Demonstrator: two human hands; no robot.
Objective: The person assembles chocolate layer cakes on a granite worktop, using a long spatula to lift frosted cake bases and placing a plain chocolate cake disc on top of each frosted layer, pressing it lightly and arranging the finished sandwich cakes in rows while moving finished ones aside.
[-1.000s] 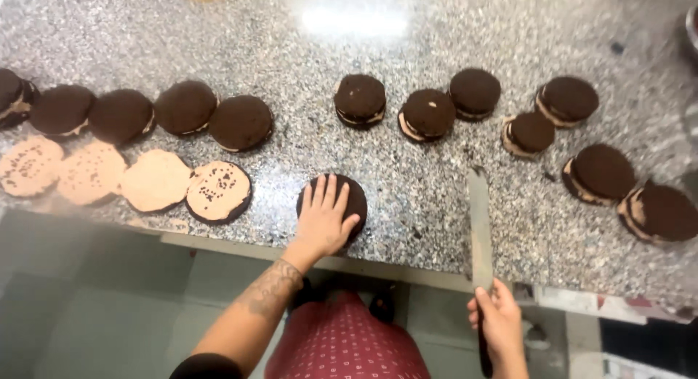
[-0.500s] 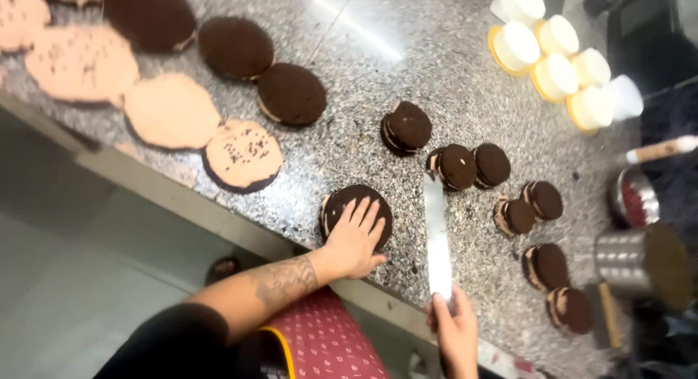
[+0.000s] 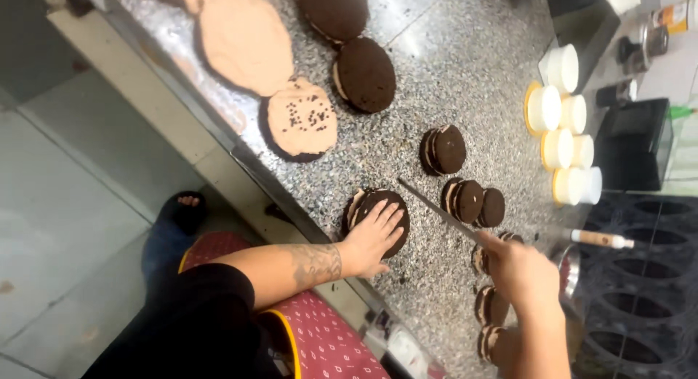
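Note:
My left hand lies flat, fingers spread, on top of a round dark chocolate layered cake near the front edge of the speckled granite counter. My right hand grips the handle of a long knife, whose blade points toward that cake at its side. Small chocolate sandwich cakes and a pair lie just beyond the blade.
Larger cakes sit at the top left: a dark one and cream-topped rounds. White tubs with yellow lids stand in a row at the right. More small cakes lie under my right arm. A spatula handle rests nearby.
The view has swung round and closer. My right hand has lifted the knife from lying beside the cake and brought its blade up to the cake's side. My left hand stays on the cake.

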